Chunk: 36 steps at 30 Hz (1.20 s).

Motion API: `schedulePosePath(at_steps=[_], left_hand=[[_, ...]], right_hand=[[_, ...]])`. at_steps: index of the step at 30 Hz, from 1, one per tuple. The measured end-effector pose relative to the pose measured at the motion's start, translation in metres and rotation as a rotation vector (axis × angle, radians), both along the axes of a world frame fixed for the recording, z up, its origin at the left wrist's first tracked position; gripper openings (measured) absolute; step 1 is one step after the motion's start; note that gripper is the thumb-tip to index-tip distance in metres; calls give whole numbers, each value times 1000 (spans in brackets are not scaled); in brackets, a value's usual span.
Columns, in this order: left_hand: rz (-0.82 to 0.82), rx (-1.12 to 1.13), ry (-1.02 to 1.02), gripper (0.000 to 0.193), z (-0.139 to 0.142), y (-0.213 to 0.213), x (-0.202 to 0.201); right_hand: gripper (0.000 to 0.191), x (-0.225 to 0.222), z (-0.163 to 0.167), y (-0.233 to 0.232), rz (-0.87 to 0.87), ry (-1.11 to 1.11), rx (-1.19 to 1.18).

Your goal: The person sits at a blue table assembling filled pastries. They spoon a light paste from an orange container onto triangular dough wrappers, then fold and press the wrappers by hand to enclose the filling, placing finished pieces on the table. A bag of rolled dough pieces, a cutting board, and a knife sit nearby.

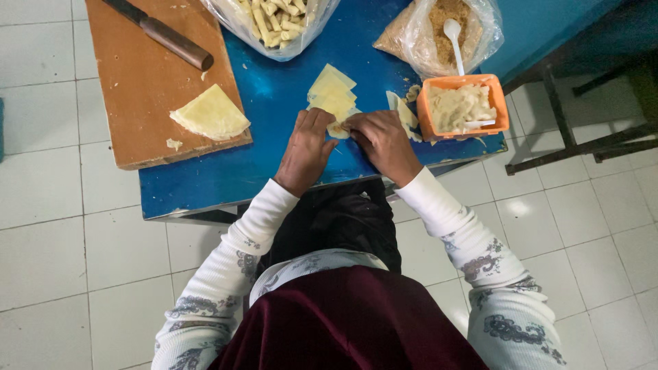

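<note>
My left hand (305,149) and my right hand (384,142) meet on the blue table (226,178), both pinching a small pale dough roll (337,129) between the fingertips. Just beyond the fingers lies a stack of thin yellow wrapper sheets (331,92). An orange tub (430,118) of pale filling (458,106) stands right of my right hand, with more wrapper pieces (406,109) leaning beside it.
A wooden cutting board (144,82) at the left carries a folded wrapper stack (210,114) and a brown-handled knife (164,32). At the back are a clear bag of finished rolls (277,20) and a bag of crumbs (428,34) with a white spoon (454,38). White tiled floor surrounds the table.
</note>
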State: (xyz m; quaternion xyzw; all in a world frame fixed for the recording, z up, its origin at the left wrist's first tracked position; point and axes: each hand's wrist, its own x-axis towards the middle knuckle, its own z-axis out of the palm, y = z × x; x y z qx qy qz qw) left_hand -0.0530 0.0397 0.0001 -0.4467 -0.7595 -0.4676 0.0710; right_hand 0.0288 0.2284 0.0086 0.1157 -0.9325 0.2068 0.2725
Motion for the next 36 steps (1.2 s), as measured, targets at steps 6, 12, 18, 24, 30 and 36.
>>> schedulePosePath(at_steps=[6,12,18,24,30,36], left_hand=[[-19,-22,14,40,0,0,-2],[25,-38,116,6,-9,9,-18],[60,-133,163,5,-16,22,-38],[1,-100,111,4,-7,19,-31],[-100,12,47,25,5,7,-22],[-75,1,-29,10,-1,15,-34]], right_hand=[[6,-10,-2,1,-44,-36,-32],[5,-29,-3,5,-58,-146,-223],[8,-34,-5,0,-71,-72,-191],[13,-25,-2,0,17,-29,-27],[15,-21,6,2,51,-42,44],[15,-27,8,8,110,-74,6]])
